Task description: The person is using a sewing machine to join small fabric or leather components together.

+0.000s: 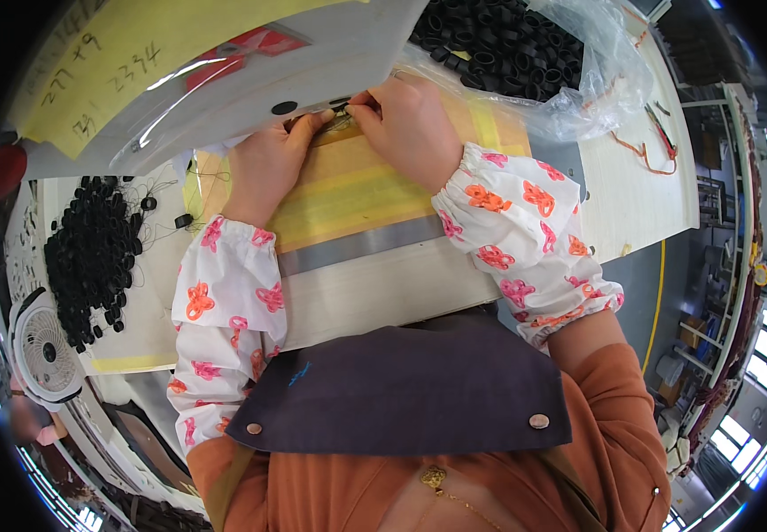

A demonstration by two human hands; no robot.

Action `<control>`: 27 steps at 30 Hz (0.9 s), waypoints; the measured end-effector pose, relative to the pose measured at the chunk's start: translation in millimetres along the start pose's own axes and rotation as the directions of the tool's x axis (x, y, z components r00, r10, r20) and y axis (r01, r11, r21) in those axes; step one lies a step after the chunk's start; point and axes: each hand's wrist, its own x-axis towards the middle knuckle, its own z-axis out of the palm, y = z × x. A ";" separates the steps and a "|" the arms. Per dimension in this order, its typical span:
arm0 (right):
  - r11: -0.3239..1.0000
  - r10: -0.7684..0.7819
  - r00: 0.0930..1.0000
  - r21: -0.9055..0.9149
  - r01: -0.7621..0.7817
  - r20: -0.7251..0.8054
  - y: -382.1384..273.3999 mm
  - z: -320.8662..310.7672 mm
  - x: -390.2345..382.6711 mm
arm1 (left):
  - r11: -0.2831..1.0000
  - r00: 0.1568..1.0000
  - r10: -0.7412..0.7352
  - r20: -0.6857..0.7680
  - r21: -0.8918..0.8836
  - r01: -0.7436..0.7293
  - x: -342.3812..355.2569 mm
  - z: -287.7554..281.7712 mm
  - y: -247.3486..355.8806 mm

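Under the grey machine head (pixel 348 53), my left hand (pixel 268 168) and my right hand (pixel 414 124) meet with thumbs and fingers pinched. Between the fingertips is a small black piece (pixel 340 108), mostly hidden; its exact shape cannot be made out. Thin dark threads lie just below it. Both hands rest over a work surface (pixel 339 213) covered with yellow tape. A heap of small black pieces with loose threads (pixel 95 248) lies to the left of my left hand. Beyond my right hand, an open transparent plastic bag (pixel 609 84) holds many black rings (pixel 512 44).
A yellow sheet with handwriting (pixel 126 71) covers part of the machine. A metal strip (pixel 357 248) crosses the table nearer to me. A red-handled tool (pixel 661 133) and orange cord lie at the right. A white fan (pixel 46 350) stands at the lower left.
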 end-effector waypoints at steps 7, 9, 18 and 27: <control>1.000 0.016 1.000 -0.013 -0.016 -0.013 3.1 2.4 -0.8 | 0.986 0.984 -0.153 0.088 0.075 0.147 -1.9 -8.5 13.3; 0.999 0.033 0.999 0.012 -0.032 -0.005 3.6 3.2 -1.3 | 0.999 0.999 -0.042 0.029 0.021 0.042 -2.1 -3.9 11.5; 0.997 -0.077 0.994 -0.027 0.075 -0.073 10.6 5.2 1.9 | 0.993 0.992 -0.117 0.047 0.028 0.115 0.5 -5.7 20.0; 0.997 -0.064 0.995 0.036 0.067 -0.074 13.5 5.0 -1.9 | 1.000 1.000 -0.011 -0.024 -0.013 0.011 -4.7 -2.9 9.7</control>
